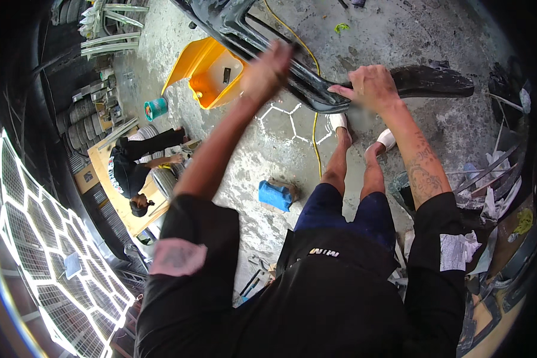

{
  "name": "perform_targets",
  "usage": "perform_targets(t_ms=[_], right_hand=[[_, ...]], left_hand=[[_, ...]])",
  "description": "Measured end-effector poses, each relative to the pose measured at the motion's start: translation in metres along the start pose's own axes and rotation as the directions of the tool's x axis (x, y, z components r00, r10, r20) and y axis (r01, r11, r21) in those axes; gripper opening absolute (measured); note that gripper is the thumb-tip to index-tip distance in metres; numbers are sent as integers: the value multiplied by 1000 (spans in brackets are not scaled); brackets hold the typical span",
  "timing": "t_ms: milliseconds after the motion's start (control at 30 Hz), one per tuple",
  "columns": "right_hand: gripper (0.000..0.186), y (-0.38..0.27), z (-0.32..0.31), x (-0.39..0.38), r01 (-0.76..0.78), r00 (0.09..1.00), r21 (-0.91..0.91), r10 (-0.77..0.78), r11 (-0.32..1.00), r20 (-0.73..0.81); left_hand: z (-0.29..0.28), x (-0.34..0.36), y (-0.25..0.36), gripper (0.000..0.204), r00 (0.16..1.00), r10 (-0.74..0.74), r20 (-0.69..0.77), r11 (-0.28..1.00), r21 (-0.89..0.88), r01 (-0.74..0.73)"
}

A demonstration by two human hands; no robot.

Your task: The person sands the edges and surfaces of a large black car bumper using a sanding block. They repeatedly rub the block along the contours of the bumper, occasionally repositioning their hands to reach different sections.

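Observation:
A long black car bumper (307, 74) stretches across the upper middle, its curved end reaching to the right. My right hand (373, 86) is closed over that end, thumb pointing left along its edge and fingers partly hidden. My left hand (268, 71) is over the bumper's middle part, smeared by motion. Whether it holds anything does not show.
A yellow plastic bin (212, 71) and a teal bucket (156, 109) stand at left. A yellow cord (317, 143) crosses the floor near my feet. A blue-wrapped block (275, 195) lies nearby. Another person (134, 167) bends by a wooden table (119, 209). Scraps (489, 203) crowd the right.

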State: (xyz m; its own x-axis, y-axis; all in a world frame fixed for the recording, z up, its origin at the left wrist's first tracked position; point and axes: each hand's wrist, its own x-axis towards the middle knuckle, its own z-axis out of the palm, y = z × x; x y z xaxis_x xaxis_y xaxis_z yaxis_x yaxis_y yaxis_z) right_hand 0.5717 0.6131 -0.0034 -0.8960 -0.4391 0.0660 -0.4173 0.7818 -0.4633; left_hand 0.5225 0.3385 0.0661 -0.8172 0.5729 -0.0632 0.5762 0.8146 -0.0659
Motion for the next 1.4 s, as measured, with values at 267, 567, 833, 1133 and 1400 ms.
perform_targets(t_ms=[267, 567, 833, 1133, 1400], right_hand=[[68, -3, 1, 11, 19, 999, 21, -19, 1000, -36], [68, 12, 0, -11, -15, 1000, -34, 14, 999, -22], [68, 14, 7, -9, 6, 997, 21, -4, 1000, -71], [68, 6, 3, -3, 0, 1000, -11, 0, 1000, -14], [68, -7, -5, 6, 27, 1000, 0, -27, 1000, -12]], left_hand=[[20, -11, -15, 28, 991, 108, -75, 993, 48, -104], [-2, -4, 43, 31, 993, 117, -8, 981, -156, -116], [-2, -6, 53, 33, 998, -68, -10, 955, -291, 62], [3, -15, 42, 29, 992, -93, -81, 976, -202, 75], [3, 0, -12, 20, 980, -182, -79, 980, 64, 188]])
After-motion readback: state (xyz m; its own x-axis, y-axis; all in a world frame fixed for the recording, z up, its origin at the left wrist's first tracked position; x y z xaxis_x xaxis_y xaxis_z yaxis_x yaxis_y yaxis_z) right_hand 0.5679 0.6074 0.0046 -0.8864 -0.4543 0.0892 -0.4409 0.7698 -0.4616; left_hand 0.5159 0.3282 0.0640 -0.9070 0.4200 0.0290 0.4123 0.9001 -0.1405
